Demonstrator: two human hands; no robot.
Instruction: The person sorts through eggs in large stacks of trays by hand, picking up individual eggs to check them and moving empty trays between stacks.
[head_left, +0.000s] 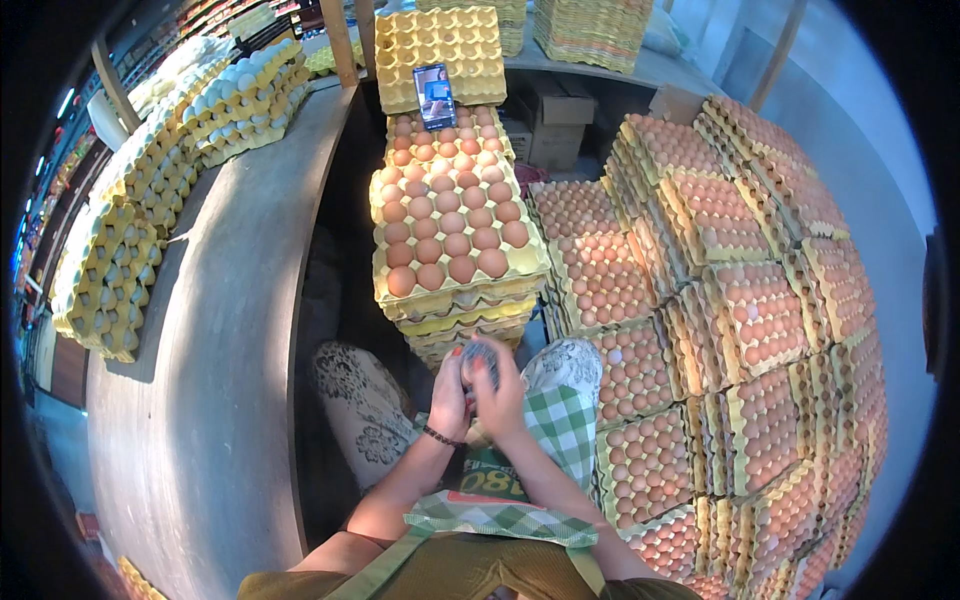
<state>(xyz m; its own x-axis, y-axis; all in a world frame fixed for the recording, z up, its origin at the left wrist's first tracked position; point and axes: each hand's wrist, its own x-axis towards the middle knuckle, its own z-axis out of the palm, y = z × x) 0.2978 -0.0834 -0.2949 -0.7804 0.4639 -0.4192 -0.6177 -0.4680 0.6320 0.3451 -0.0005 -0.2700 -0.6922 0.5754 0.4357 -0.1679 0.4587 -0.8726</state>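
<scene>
My left hand (450, 397) and my right hand (499, 390) meet above my lap. Between them is an egg (471, 369), partly hidden by the fingers, with a dark grey cloth or scouring pad (484, 356) against it. The left hand's fingers are closed around the egg; the right hand presses the grey pad over it. Just beyond my hands stands a stack of egg trays (461, 289), its top tray filled with brown eggs (451, 222). A phone (434, 97) with a lit screen leans against an upright yellow egg tray (442, 45) behind the eggs.
Many stacked trays of brown eggs (649, 465) rise at the right beside a pale wall (892, 247). A long grey table (217, 315) runs along the left, bearing trays of pale eggs (112, 277). Cardboard boxes (559, 139) and piled trays (592, 34) stand at the back.
</scene>
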